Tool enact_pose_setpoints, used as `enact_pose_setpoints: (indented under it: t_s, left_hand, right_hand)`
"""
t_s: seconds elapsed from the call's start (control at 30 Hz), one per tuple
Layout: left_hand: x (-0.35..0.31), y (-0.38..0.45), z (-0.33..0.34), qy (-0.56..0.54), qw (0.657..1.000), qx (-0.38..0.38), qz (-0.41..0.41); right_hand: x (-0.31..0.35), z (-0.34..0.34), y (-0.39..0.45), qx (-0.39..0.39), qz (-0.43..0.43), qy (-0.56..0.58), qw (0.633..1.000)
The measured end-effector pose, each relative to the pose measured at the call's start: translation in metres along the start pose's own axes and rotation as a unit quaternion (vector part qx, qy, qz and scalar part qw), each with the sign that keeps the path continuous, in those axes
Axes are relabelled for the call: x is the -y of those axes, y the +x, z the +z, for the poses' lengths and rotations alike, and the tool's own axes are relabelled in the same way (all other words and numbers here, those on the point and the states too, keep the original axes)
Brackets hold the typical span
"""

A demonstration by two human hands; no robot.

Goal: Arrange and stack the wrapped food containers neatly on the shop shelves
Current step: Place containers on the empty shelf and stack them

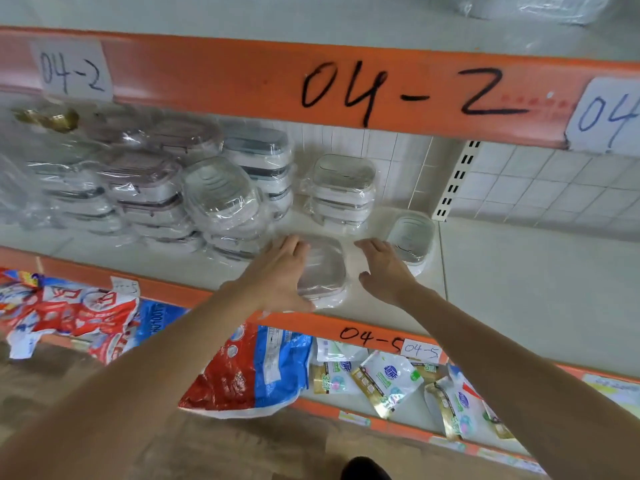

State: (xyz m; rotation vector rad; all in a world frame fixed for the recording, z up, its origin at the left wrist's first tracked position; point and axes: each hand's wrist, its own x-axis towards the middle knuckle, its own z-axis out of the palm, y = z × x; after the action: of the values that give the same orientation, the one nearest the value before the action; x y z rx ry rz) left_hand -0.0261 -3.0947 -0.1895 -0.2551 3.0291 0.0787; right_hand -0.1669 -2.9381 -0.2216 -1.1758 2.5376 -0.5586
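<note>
Left hand (282, 271) rests on wrapped container (323, 270); right hand (382, 268) beside it.

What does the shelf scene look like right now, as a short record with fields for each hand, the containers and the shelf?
left hand: left hand rests flat on the clear plastic-wrapped rounded container near the shelf edge
right hand: right hand open, just right of that container, holding nothing
lone container: clear wrapped container farther right, standing alone
stacks: wrapped container stacks at left; short stack behind the hands
shelf: white shelf board with orange front rail
</note>
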Motion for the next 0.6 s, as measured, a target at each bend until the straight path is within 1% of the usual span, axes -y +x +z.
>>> enact_pose_setpoints:
  t_s: [0.07, 0.13, 0.23, 0.27, 0.3, 0.37, 0.43, 0.53, 0.6]
  left_hand:
    - [0.005, -0.022, 0.003, 0.011, 1.000, 0.011, 0.005]
    - [0.013, -0.042, 0.003, 0.013, 1.000, 0.024, -0.005]
    - [0.024, -0.064, 0.001, 0.016, 0.998, 0.040, -0.037]
    - [0.027, -0.070, 0.001, 0.011, 0.997, 0.046, -0.054]
    - [0.029, -0.077, 0.001, 0.006, 0.996, 0.052, -0.071]
    - [0.032, -0.092, 0.004, 0.000, 0.994, 0.057, -0.097]
    - [0.035, -0.106, 0.007, -0.007, 0.992, 0.064, -0.110]
    - [0.036, -0.126, 0.007, -0.038, 0.984, 0.094, -0.145]
    - [0.034, -0.137, 0.003, -0.049, 0.979, 0.110, -0.166]
  right_hand:
    - [0.017, 0.001, 0.008, -0.016, -0.008, 0.008, 1.000]
    - [0.032, 0.003, 0.019, -0.002, -0.028, -0.007, 1.000]
    - [0.045, 0.010, 0.036, 0.102, -0.027, -0.063, 0.992]
    - [0.047, 0.016, 0.039, 0.116, -0.021, -0.091, 0.989]
    - [0.049, 0.022, 0.040, 0.104, -0.017, -0.127, 0.986]
    - [0.054, 0.034, 0.036, 0.048, -0.001, -0.199, 0.979]
    - [0.061, 0.038, 0.032, 0.033, 0.027, -0.225, 0.973]
    - [0.069, 0.039, 0.021, 0.052, 0.060, -0.181, 0.980]
    - [0.075, 0.035, 0.008, 0.038, 0.059, -0.144, 0.987]
